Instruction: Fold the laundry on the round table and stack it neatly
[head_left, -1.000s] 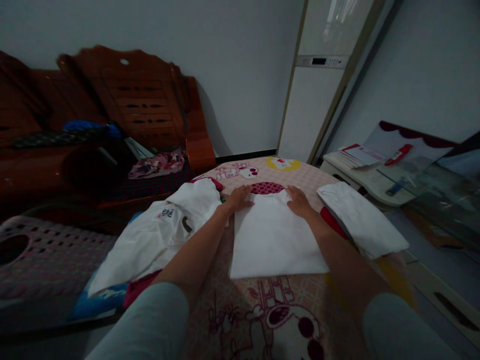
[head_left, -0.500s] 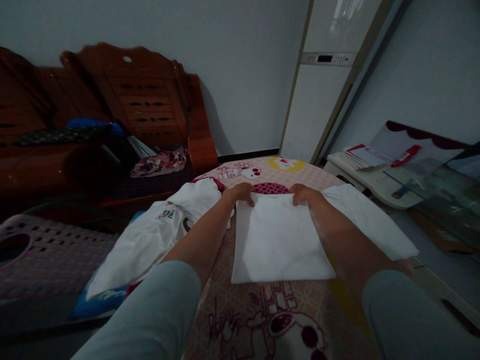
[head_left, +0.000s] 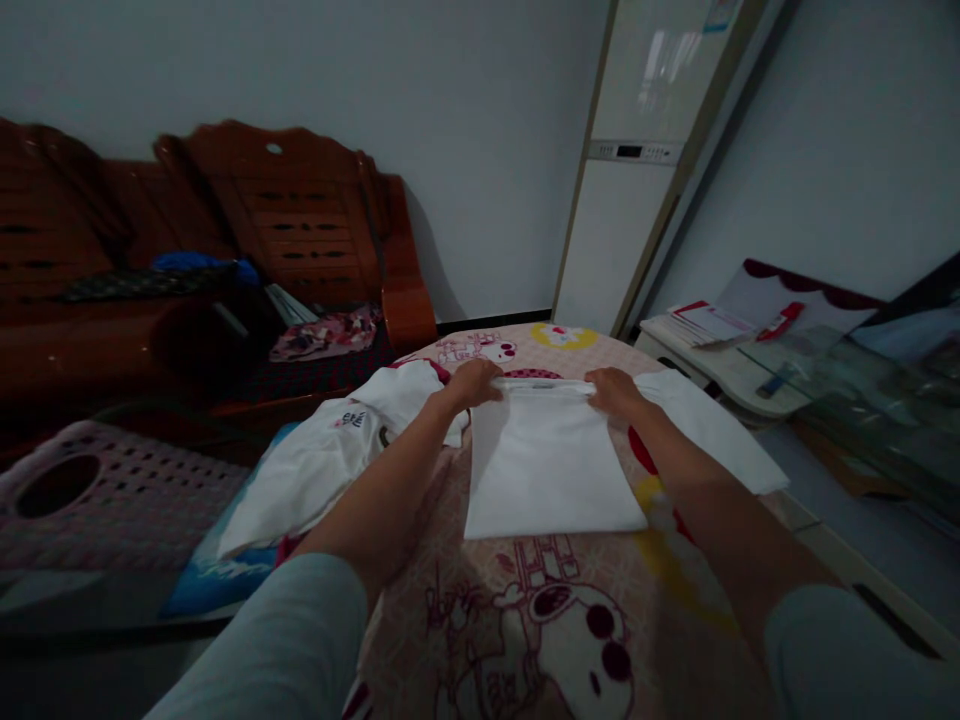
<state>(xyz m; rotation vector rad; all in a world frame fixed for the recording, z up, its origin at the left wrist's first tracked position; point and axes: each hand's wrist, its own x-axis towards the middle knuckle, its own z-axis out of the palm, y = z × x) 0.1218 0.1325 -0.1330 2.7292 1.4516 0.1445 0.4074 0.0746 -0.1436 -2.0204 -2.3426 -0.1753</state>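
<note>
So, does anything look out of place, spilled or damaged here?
Nothing looks spilled or damaged. Only the printed white garment, on the left, looks untidy: it lies crumpled, while the folded white garment in the left hand and right hand has a straight near edge.

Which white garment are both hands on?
The folded middle garment; left hand and right hand hold its far edge. Neither holds the rumpled clothing at left or the white piece at right.
</note>
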